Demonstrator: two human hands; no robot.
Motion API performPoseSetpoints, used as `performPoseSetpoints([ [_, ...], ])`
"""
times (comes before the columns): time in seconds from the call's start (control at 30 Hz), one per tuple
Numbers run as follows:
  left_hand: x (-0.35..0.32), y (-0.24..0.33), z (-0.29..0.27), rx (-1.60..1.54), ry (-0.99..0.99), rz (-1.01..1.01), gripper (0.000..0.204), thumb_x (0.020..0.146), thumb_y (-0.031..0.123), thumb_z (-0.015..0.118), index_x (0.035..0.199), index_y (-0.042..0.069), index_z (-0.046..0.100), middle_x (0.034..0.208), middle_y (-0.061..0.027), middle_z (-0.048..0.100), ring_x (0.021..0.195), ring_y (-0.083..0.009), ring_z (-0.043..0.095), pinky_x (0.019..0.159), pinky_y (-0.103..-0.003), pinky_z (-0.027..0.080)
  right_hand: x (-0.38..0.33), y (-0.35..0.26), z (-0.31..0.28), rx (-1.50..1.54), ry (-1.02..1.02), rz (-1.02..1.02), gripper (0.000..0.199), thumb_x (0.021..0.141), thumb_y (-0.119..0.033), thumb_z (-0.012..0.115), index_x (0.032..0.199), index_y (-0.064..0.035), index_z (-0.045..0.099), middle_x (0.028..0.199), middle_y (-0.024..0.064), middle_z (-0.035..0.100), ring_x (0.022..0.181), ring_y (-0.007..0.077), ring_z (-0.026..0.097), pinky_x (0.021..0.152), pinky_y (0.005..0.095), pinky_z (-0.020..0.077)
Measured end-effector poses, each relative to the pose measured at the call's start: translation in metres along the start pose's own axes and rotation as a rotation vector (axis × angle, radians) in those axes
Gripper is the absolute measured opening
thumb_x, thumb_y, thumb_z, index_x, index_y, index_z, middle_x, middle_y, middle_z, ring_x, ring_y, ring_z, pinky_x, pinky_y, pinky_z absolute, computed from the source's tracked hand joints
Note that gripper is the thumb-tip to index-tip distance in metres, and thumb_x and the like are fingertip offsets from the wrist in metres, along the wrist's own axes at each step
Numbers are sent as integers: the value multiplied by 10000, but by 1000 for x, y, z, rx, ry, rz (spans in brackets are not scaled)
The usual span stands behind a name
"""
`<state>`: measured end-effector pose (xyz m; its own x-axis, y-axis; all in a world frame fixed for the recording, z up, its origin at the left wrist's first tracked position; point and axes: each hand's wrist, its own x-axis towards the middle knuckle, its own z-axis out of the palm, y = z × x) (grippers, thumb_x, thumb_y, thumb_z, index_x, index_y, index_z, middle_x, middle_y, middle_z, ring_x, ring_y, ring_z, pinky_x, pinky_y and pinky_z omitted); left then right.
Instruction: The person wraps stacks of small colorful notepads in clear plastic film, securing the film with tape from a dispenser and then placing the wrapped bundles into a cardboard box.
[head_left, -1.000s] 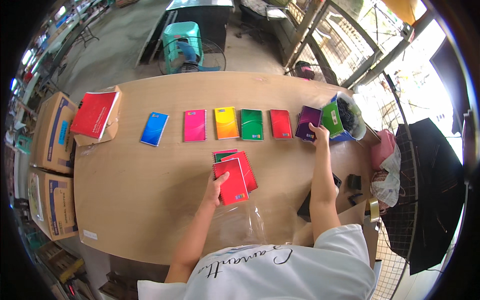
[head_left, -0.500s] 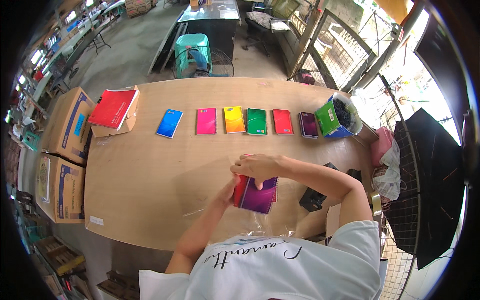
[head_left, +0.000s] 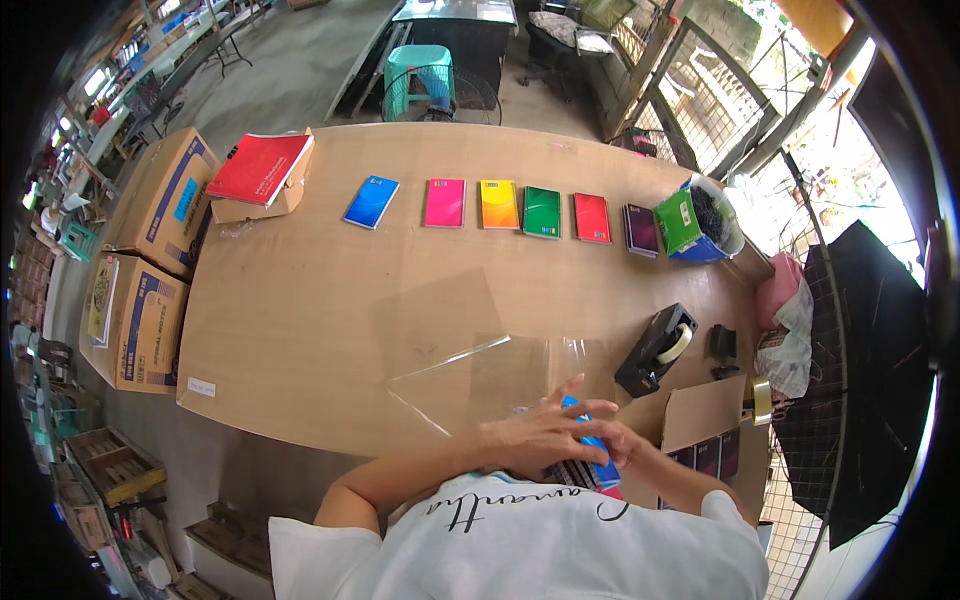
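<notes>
Close to my chest, at the table's front edge, is a stack of small spiral notebooks (head_left: 601, 466) with a blue cover on top and a bit of pink below. My left hand (head_left: 545, 430) reaches across from the left, fingers spread over the stack and gripping its side. On the other side, my right hand (head_left: 622, 443) has its fingers wrapped round the stack's edge. Just beyond my hands, a clear plastic sheet or bag (head_left: 470, 378) lies on the table. Part of the stack is hidden by my hands and shirt.
Single blue (head_left: 371, 202), pink (head_left: 445, 203), yellow (head_left: 499, 205), green (head_left: 542, 212), red (head_left: 592, 217) and purple (head_left: 641, 230) notebooks form a row across the far side. Right: a tape dispenser (head_left: 655, 350) and an open carton (head_left: 704, 412). Left: cardboard boxes (head_left: 150, 325) and a red book (head_left: 262, 168).
Both hands have drawn the notebooks toward my chest and turned them. Blue shows on top where purple and red showed before. The plastic sheet and tape dispenser are more exposed.
</notes>
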<state>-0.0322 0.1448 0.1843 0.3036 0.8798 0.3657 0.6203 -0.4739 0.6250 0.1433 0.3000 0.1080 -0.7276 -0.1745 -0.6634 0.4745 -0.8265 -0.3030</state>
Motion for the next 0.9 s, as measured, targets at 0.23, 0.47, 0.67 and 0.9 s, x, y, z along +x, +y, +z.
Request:
performPoseSetpoints([
  [0.23, -62, -37, 104, 321, 300, -563, 667, 820, 384, 643, 1427, 355, 370, 1535, -136, 204, 1397, -402, 211, 1052, -710, 75, -30, 70, -47, 282, 41, -419, 827, 688, -316, 764, 1376, -57, 384, 1282, 144, 541, 1121, 331, 568, 979, 524, 452],
  [0.47, -112, -67, 117, 430, 47, -920, 831, 737, 467, 694, 1450, 235, 337, 1538, -135, 187, 1413, -381, 158, 1062, -682, 131, 11, 31, -59, 269, 9, -812, 758, 687, -280, 750, 1330, -48, 421, 1230, 141, 568, 1110, 334, 568, 978, 513, 454],
  [0.67, -95, -74, 160, 248, 255, -741, 953, 629, 392, 807, 1387, 84, 318, 1453, -172, 272, 1398, -375, 182, 1088, -619, 173, 105, -8, -14, 130, 80, -891, 711, 634, -103, 776, 1262, -48, 447, 1141, 96, 562, 1036, 231, 576, 929, 378, 483],
  [0.9, -120, -72, 97, -130, 1253, -643, 1238, 524, 416, 912, 1435, 9, 180, 1432, -180, 276, 1389, -301, 224, 1118, -453, 238, 127, -25, 27, -707, 96, -1363, 946, 474, -31, 866, 1277, -79, 368, 1148, 127, 555, 1083, 252, 555, 943, 403, 453],
])
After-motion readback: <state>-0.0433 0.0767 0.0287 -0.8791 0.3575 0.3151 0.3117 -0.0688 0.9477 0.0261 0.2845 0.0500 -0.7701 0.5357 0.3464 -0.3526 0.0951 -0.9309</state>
